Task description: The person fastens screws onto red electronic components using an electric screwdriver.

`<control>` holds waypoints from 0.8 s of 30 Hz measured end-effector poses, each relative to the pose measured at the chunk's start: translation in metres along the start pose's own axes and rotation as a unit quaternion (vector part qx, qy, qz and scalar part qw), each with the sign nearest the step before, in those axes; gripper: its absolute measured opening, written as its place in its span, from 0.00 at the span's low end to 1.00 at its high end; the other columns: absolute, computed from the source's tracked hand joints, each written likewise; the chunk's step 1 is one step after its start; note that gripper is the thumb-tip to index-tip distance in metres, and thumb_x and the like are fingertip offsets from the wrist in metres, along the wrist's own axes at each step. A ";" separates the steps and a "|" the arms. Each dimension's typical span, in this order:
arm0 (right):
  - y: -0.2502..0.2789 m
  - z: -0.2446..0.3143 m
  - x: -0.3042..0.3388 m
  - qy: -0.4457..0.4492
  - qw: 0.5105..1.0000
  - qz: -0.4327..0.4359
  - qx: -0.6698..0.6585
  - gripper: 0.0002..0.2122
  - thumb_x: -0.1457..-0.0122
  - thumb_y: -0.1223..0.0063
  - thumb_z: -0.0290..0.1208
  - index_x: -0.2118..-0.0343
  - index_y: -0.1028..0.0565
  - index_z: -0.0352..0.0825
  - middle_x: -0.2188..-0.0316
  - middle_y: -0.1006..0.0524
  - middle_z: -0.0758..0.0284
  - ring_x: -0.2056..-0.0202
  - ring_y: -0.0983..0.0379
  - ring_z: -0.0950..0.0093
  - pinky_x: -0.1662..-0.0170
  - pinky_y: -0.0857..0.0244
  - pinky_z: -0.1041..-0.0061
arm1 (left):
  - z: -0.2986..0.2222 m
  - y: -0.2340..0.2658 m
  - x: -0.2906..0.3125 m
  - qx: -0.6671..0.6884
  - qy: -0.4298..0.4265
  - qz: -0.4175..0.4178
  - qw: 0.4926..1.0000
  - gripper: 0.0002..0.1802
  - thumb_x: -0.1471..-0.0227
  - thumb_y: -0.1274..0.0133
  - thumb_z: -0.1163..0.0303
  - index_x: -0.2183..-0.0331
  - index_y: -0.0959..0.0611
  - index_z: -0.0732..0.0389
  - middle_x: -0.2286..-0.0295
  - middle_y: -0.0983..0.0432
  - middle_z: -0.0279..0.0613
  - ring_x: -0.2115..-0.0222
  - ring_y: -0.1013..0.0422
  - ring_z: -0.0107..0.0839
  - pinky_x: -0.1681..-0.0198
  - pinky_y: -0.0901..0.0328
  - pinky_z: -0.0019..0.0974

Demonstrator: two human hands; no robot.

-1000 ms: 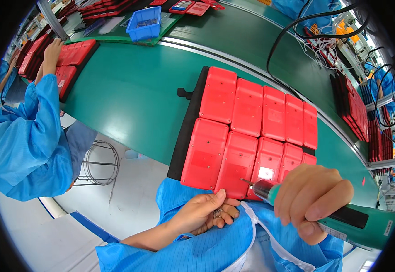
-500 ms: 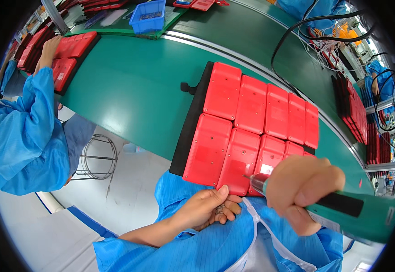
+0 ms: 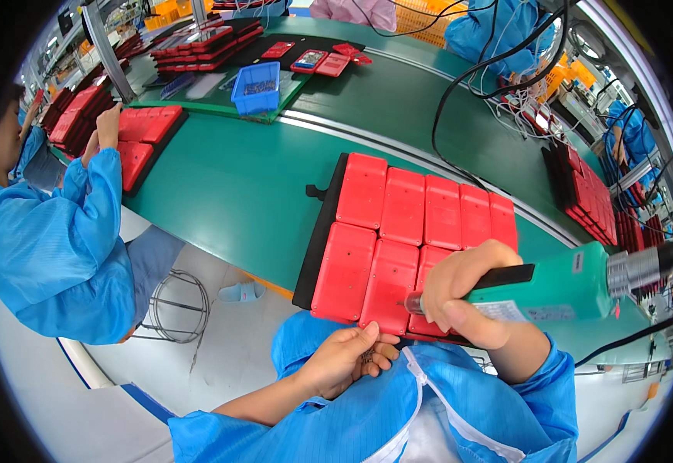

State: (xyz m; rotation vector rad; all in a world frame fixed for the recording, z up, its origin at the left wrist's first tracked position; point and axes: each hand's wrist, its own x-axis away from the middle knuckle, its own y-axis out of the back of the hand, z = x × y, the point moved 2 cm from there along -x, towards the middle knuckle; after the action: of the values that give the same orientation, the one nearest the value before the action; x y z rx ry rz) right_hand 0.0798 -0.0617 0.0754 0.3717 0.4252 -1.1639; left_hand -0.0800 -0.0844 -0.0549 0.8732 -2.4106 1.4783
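A green electric screwdriver is gripped in my right hand, its body slanting up to the right. Its bit end is over a red plastic case in the near row, around that case's right edge; contact cannot be made out. My left hand is closed around a few small metal pieces that look like screws. Its thumb rests on the near edge of the same case. Several such cases lie in two rows on a black tray, which overhangs the front of the green bench.
A blue bin of small parts stands beyond the green bench. At left a person in a blue smock handles another tray of red cases. Black cables hang at right, near stacked red cases.
My view has tilted up, showing more of the far bench. The screwdriver's rear end has swung upward, and its bit end stays near the same case. My left hand keeps its place at the edge.
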 end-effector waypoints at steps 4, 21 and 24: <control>0.011 0.020 0.015 0.075 0.980 -0.165 -0.088 0.10 0.52 0.53 0.22 0.69 0.40 0.35 0.86 0.34 0.68 0.86 0.37 0.79 0.83 0.41 0.79 | -0.013 -0.011 -0.002 0.037 0.012 -0.020 0.999 0.22 0.45 0.66 0.59 0.60 0.31 0.69 0.70 0.29 0.41 0.71 0.33 0.23 0.70 0.37 0.24; 0.032 0.070 0.060 0.214 0.947 -0.237 -0.047 0.11 0.52 0.50 0.23 0.70 0.41 0.35 0.88 0.35 0.68 0.89 0.37 0.76 0.84 0.37 0.75 | -0.040 -0.051 -0.016 0.069 -0.031 0.048 0.996 0.09 0.48 0.58 0.67 0.69 0.30 0.64 0.66 0.31 0.50 0.70 0.28 0.31 0.76 0.33 0.25; 0.036 0.075 0.065 0.239 0.941 -0.231 -0.055 0.10 0.51 0.51 0.23 0.70 0.41 0.35 0.90 0.35 0.68 0.89 0.36 0.76 0.84 0.36 0.75 | -0.038 -0.063 -0.024 0.035 -0.050 0.020 0.998 0.12 0.48 0.57 0.64 0.72 0.29 0.63 0.75 0.29 0.46 0.76 0.31 0.28 0.81 0.38 0.22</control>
State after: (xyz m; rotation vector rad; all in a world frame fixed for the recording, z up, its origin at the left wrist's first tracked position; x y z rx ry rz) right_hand 0.1443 -0.1379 0.1092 0.4720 1.0424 -1.4970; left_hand -0.0300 -0.0630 0.0006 0.9417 -2.4738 1.5782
